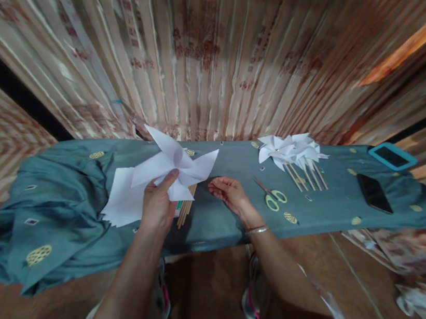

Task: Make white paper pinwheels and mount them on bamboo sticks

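Note:
A white paper pinwheel [186, 164] is pinched in my left hand [160, 202], the thumb pressing on its centre and the blades spreading around. Under it lies a stack of white paper sheets [123, 200]. Beside that, partly covered by the pinwheel, is a bundle of thin wooden sticks [186, 211]. My right hand [230, 193] hovers over the cloth to the right of the pinwheel, its thumb and fingertips pressed together. Anything between those fingertips is too small to make out. Scissors with green handles [273, 196] rest just right of that hand.
Several pinwheels on sticks [292, 151] lie at the back right. Farther right are a black phone [374, 193] and a blue-framed tablet [393, 156]. A green patterned cloth [219, 228] covers the narrow table, bunched up at the left. A pleated curtain [217, 66] hangs behind.

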`<state>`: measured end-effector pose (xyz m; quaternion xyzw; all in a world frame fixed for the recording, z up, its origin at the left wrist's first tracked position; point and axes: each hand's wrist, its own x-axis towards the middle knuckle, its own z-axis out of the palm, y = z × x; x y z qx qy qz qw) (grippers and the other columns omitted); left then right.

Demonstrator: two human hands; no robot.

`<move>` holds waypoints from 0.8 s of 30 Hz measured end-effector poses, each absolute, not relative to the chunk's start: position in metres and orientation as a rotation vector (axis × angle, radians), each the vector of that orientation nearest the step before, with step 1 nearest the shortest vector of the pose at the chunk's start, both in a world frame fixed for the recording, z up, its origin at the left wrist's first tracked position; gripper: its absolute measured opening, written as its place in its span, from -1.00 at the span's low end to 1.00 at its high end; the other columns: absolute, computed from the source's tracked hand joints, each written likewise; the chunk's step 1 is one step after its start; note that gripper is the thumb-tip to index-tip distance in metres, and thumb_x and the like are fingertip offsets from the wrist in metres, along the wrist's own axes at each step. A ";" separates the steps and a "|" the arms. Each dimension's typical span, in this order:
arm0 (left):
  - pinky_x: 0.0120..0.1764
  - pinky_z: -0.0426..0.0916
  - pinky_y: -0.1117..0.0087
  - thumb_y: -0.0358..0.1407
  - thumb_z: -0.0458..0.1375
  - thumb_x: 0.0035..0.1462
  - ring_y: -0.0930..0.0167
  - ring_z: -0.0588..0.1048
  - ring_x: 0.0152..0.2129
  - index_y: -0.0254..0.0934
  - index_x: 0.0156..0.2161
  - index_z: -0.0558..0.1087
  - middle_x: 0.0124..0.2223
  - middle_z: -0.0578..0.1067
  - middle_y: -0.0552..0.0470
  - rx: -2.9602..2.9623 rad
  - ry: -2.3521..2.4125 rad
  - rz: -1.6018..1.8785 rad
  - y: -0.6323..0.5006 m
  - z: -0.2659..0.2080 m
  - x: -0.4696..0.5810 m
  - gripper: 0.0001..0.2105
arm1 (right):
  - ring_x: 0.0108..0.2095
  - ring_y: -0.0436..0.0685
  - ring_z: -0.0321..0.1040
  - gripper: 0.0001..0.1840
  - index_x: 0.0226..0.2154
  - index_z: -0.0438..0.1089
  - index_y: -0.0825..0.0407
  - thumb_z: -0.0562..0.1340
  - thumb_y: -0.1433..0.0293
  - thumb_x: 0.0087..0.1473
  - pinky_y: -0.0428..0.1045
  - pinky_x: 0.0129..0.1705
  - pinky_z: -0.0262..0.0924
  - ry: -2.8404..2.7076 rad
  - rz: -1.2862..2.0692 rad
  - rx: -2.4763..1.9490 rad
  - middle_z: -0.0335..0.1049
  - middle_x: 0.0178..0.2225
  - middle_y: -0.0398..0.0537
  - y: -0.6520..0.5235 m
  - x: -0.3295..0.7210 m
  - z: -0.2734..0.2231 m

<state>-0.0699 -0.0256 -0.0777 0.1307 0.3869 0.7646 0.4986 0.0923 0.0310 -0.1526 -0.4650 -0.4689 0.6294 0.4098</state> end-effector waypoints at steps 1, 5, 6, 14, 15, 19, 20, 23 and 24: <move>-0.02 0.43 0.29 -0.49 0.35 -0.25 0.29 0.60 -0.23 -0.33 -0.35 0.53 -0.34 0.63 -0.03 0.328 0.945 1.826 -0.024 -0.080 -0.065 -0.76 | -0.46 0.01 0.47 -0.71 -0.49 0.43 0.06 0.38 0.17 -0.14 -0.11 -0.43 0.34 -1.147 1.605 -1.165 0.54 -0.45 0.00 0.029 0.097 -0.154; -0.05 0.45 0.27 -0.45 0.38 -0.30 0.28 0.60 -0.27 -0.32 -0.40 0.53 -0.41 0.62 -0.01 0.399 0.973 1.791 -0.016 -0.088 -0.049 -0.77 | -0.46 0.01 0.45 -0.74 -0.48 0.42 0.05 0.38 0.20 -0.15 -0.08 -0.39 0.34 -1.096 1.607 -1.194 0.52 -0.46 -0.06 0.027 0.119 -0.160; -0.07 0.45 0.27 -0.45 0.39 -0.30 0.29 0.60 -0.29 -0.32 -0.40 0.53 -0.41 0.62 0.00 0.409 0.984 1.794 -0.014 -0.089 -0.046 -0.76 | -0.47 0.01 0.44 -0.76 -0.48 0.42 0.04 0.37 0.23 -0.15 -0.08 -0.38 0.33 -1.109 1.589 -1.213 0.51 -0.47 -0.08 0.027 0.125 -0.160; -0.07 0.45 0.27 -0.47 0.37 -0.30 0.33 0.60 -0.35 -0.35 -0.39 0.53 -0.42 0.61 0.00 0.431 1.015 1.775 0.002 -0.101 -0.026 -0.76 | -0.36 0.08 0.37 -0.88 -0.36 0.44 0.05 0.18 0.49 0.06 -0.04 -0.21 0.19 -1.945 0.771 -1.518 0.46 -0.43 -0.09 0.019 0.155 -0.153; -0.06 0.44 0.25 -0.46 0.38 -0.31 0.31 0.60 -0.33 -0.36 -0.39 0.53 -0.42 0.61 0.00 0.432 1.019 1.772 0.004 -0.103 -0.024 -0.75 | -0.30 0.11 0.39 -0.84 -0.31 0.44 0.07 0.14 0.50 0.11 -0.02 -0.17 0.19 -2.089 0.618 -1.523 0.48 -0.37 -0.03 0.018 0.155 -0.153; -0.05 0.42 0.23 -0.42 0.41 -0.35 0.27 0.60 -0.28 -0.36 -0.40 0.52 -0.41 0.61 -0.02 0.427 1.049 1.740 0.011 -0.110 -0.020 -0.72 | -0.14 0.15 0.42 -0.79 -0.22 0.47 0.08 0.12 0.46 0.18 -0.02 -0.05 0.20 -2.233 0.563 -1.422 0.52 -0.20 0.05 0.017 0.155 -0.151; -0.05 0.42 0.24 -0.42 0.42 -0.35 0.28 0.60 -0.30 -0.36 -0.41 0.52 -0.41 0.60 -0.02 0.429 1.056 1.732 0.013 -0.111 -0.020 -0.72 | -0.14 0.13 0.43 -0.80 -0.22 0.48 0.05 0.14 0.45 0.18 -0.03 -0.05 0.22 -2.201 0.630 -1.403 0.53 -0.18 0.01 0.019 0.156 -0.151; -0.10 0.44 0.27 -0.40 0.42 -0.35 0.32 0.59 -0.38 -0.37 -0.40 0.54 -0.43 0.60 -0.01 0.448 1.062 1.718 0.016 -0.115 -0.019 -0.73 | -0.19 0.10 0.47 -0.79 -0.21 0.51 0.01 0.17 0.45 0.16 -0.04 -0.10 0.27 -2.059 0.790 -1.403 0.56 -0.18 -0.06 0.025 0.162 -0.150; -0.12 0.44 0.28 -0.40 0.41 -0.34 0.34 0.59 -0.40 -0.37 -0.40 0.55 -0.43 0.60 0.00 0.459 1.060 1.717 0.017 -0.116 -0.019 -0.73 | -0.20 0.10 0.48 -0.78 -0.21 0.52 0.01 0.18 0.46 0.15 -0.04 -0.11 0.28 -2.034 0.808 -1.400 0.56 -0.19 -0.06 0.027 0.164 -0.150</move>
